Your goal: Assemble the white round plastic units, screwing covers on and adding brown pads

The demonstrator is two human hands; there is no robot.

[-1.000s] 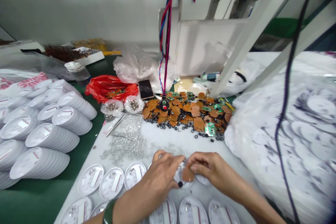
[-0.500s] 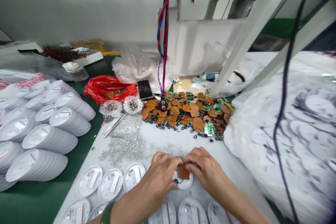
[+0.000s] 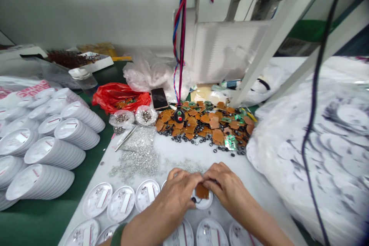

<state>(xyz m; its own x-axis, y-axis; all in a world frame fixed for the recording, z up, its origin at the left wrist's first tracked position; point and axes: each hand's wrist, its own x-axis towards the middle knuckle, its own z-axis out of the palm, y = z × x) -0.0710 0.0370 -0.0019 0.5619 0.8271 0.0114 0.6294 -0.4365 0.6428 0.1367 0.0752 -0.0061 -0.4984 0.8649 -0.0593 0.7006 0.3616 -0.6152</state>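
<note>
A white round plastic cover [image 3: 205,204] lies on the table before me, with a brown circuit board [image 3: 202,191] over it. A thin dark wire joins a small black disc [image 3: 194,200] at the board's lower left. My left hand [image 3: 180,188] curls round the cover's left side, its thumb by the disc and its index finger at the board's upper edge. From the right, my right hand [image 3: 223,180] meets it there with fingers pinched together. Whatever lies between the right fingertips is hidden.
White covers [image 3: 121,203] with pale strips stand in rows in front. Loose brown boards [image 3: 190,125] and black rings are heaped behind, beside tiny clear parts [image 3: 135,163]. Tweezers [image 3: 126,138] lie left; stacked covers [image 3: 54,153] are farther left. A bulging bag [image 3: 288,161] sits right. Wires [image 3: 181,46] hang down.
Both hands stay at the cover and board with only a slight shift of the fingers. The view has moved very little.
</note>
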